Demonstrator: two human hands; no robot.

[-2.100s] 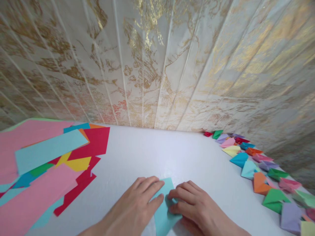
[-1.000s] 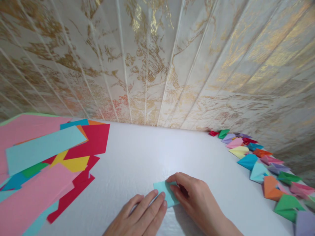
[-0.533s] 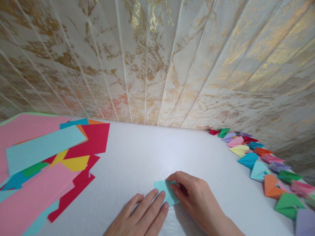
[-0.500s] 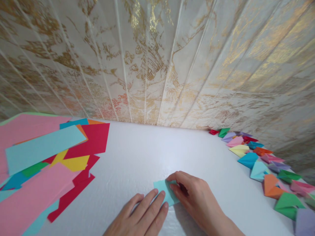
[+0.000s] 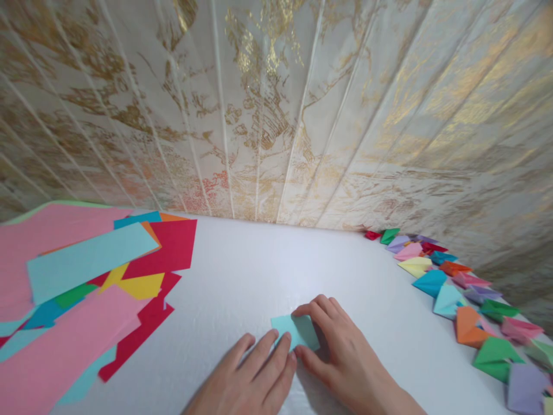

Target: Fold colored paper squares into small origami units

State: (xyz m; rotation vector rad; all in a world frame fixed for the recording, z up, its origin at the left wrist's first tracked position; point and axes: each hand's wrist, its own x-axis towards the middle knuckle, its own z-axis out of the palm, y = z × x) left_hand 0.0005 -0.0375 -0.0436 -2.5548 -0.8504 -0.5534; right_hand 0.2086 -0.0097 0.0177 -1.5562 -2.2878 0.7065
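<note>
Paper (image 5: 306, 331) seemed to want steady pressure, left hand (image 5: 254, 377) spread flat on it, right hand (image 5: 345, 349) half-open, touching its edge.

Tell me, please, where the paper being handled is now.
In the head view, the paper lies on the table, low and just right of centre, touched by the left hand and right hand.

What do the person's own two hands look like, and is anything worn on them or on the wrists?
The ungloved left hand and the equally bare right hand have slender fingers and no visible ring, bracelet, watch or marking. No sleeve shows; anything farther up is out of view.
</note>
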